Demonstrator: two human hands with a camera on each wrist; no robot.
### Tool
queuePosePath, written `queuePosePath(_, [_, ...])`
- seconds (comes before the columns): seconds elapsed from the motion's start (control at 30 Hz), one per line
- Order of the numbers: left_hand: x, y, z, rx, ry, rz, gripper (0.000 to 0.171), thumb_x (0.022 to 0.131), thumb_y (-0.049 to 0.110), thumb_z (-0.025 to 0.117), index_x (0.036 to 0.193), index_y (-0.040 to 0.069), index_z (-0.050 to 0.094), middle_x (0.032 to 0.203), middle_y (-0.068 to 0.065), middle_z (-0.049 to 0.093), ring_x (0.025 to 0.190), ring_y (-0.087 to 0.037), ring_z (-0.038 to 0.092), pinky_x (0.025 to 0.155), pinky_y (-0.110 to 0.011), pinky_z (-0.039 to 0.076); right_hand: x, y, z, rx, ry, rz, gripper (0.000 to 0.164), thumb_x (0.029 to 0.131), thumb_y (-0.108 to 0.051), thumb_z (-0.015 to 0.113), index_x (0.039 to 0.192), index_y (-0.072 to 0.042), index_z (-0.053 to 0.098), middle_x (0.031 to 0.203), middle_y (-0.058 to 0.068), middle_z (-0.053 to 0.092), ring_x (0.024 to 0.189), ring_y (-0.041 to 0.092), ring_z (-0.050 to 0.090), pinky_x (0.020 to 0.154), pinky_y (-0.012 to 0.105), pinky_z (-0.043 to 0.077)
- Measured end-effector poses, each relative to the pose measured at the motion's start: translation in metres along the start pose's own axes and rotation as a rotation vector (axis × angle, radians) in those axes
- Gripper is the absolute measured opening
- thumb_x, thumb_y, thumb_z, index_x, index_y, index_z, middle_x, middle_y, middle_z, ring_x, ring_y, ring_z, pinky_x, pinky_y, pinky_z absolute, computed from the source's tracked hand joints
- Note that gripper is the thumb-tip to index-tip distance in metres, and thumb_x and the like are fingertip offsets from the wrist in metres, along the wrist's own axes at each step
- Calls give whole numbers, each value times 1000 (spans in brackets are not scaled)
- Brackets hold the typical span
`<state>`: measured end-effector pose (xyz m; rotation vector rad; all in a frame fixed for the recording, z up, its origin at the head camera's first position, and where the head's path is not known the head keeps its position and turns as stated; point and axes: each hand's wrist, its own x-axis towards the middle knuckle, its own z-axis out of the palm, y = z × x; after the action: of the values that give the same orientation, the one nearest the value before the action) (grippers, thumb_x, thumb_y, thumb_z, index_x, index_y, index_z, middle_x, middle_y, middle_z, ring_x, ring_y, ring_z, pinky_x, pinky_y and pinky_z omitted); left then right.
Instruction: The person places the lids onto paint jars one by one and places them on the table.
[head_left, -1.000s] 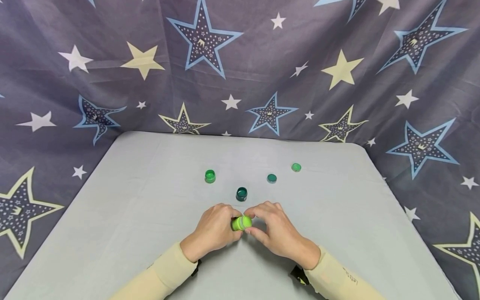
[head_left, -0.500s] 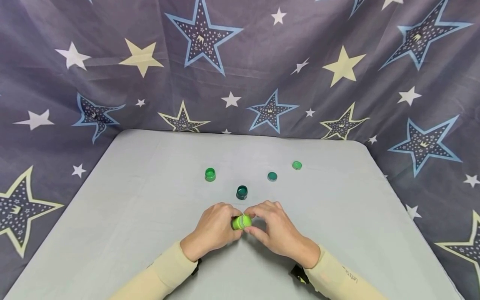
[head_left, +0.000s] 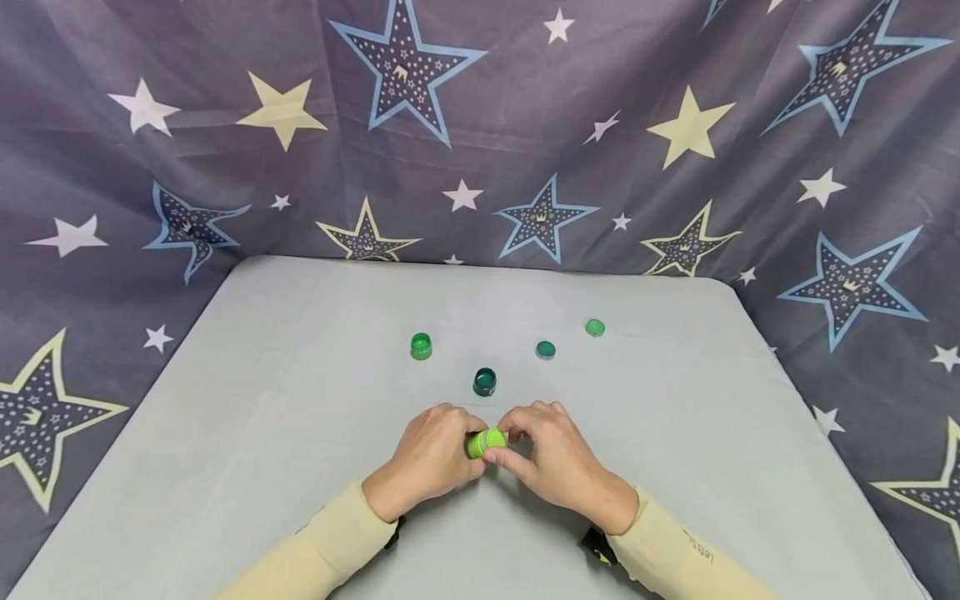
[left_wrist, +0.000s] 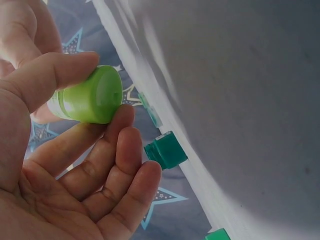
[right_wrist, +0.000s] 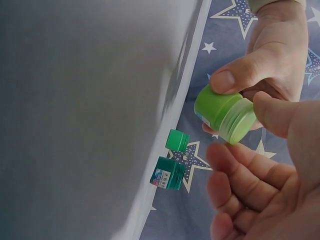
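A small lime-green paint jar is held tilted over the near middle of the table. My left hand grips its body between thumb and fingers, the base showing in the left wrist view. At the other end my right hand pinches the jar's lid with thumb and index finger, the other fingers loosely bent. Just beyond both hands an uncapped dark green jar stands upright. Farther left is an uncapped bright green jar.
Two loose lids lie at the back right of the grey-covered table: a dark green lid and a lighter green lid. A star-patterned curtain hangs behind the table and along its sides.
The right thumb and fingers have shifted round the lid, and the lime-green jar has turned slightly. The whole head view has tilted a little, so the table things sit higher.
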<state>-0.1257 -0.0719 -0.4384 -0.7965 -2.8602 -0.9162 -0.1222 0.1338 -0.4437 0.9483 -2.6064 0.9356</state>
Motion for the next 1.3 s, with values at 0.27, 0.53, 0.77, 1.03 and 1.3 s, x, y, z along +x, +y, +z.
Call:
queuePosePath(0.27, [0,2,0,13,7,-4,18,73,16,91,86,18,79,74,11,62,66,-7,49,61,-26,43,0,1,0,-36,2,12,32,85,-48,81,91,-19,72,77,-7,63,70,15,57,71,29,37])
queuePosePath(0.53, [0,0,0,16,19,6,19,72,19,93,77,21,74,67,11,59,64,-6,48,60,-27,43,-1,2,-3,27,-30,-71,52,78,-23,90,123,-11,68,108,-4,69,84,17,62,76,30,39])
queuePosePath(0.77, [-1,2,-1,16,17,-3,18,72,18,91,78,21,75,67,12,57,64,-7,47,60,-27,41,-1,1,-2,58,-7,-116,38,80,-8,87,114,-14,72,110,-7,72,90,15,65,76,28,41])
queuePosePath(1.03, [0,2,-2,11,16,-6,16,72,17,90,82,20,77,68,12,59,66,-7,48,61,-27,42,0,0,-1,47,14,-83,25,83,-20,87,103,-16,73,93,-9,69,76,15,61,72,27,40])
queuePosePath(1.3, [0,3,-2,2,16,0,17,73,15,90,79,21,75,68,11,59,65,-7,47,61,-27,41,0,1,0,21,35,-44,21,84,-31,86,90,-19,70,78,-6,65,67,15,58,67,26,37])
